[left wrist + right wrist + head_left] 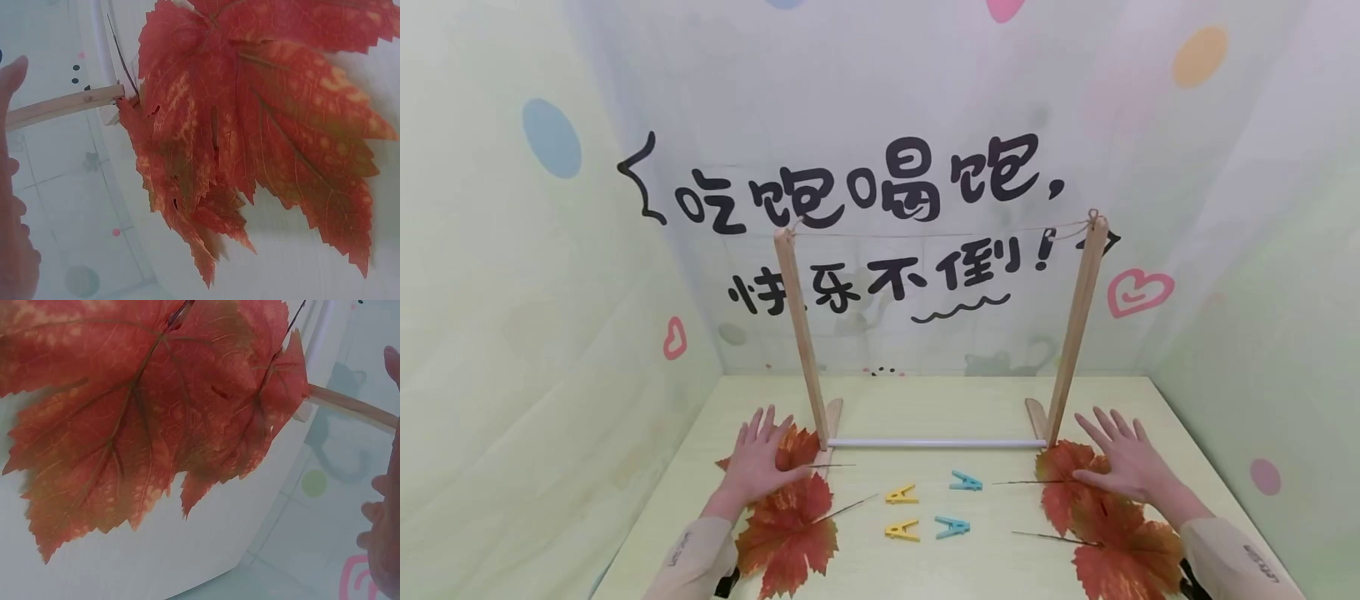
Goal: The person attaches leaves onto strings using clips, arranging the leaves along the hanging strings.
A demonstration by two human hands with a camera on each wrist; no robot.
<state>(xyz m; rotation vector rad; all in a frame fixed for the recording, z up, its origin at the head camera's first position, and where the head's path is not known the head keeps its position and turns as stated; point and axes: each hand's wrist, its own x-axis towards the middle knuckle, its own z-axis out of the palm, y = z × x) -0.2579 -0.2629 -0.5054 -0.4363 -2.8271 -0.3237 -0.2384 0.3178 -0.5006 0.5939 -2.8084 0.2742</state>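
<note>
My left hand (758, 462) is spread with straight fingers over the red-orange maple leaves on the left, a rear leaf (797, 450) and a front leaf (793, 533). Mirroring it, my right hand (1126, 457) spreads its fingers above another pair, a rear leaf (1060, 483) and a front leaf (1123, 546). Nothing is gripped by either hand. Thin dark stems point inward from the leaves. Between the pairs lie two yellow clothespins (901, 495) and two blue clothespins (966, 481). In the left wrist view, the leaves (306, 144) fill the middle; the right wrist view shows the other leaves (119, 431).
Behind the clothespins stands a frame with a left wooden post (801, 342), a right wooden post (1078, 333) and a white bottom rod (936, 443). A thin string (940, 235) joins the post tops. A printed cloth wall (880, 92) rises behind the pale table (925, 408).
</note>
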